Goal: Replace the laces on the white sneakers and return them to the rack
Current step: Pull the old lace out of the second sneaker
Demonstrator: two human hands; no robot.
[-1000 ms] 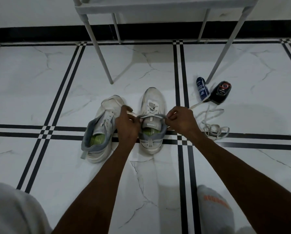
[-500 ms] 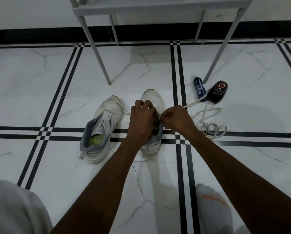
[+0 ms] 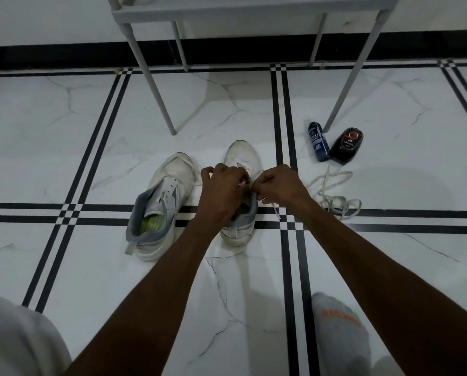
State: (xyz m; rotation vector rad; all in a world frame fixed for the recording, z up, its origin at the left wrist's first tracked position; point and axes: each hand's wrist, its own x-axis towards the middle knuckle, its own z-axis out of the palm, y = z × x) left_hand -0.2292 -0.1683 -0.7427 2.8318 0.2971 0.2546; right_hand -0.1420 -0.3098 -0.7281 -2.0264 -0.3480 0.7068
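— Both hands have crept forward from the collar to the tongue of the right-hand sneaker [image 3: 241,169], and they now sit knuckle to knuckle.

— Holding what?

— Left hand [image 3: 223,189] and right hand [image 3: 277,184] are curled, each seemingly pinching an end of the lace [image 3: 274,207] over the eyelets; the pinch itself is hidden.

— Which step?

— Threading this shoe, I'd judge. Its mate [image 3: 163,206] waits just beside it on the floor [image 3: 64,267].

— Next?

— Pull the lace snug and cross to the next eyelets. The loose lace [image 3: 332,196] lies near two bottles [image 3: 332,145]; the rack [image 3: 254,9] stands beyond.
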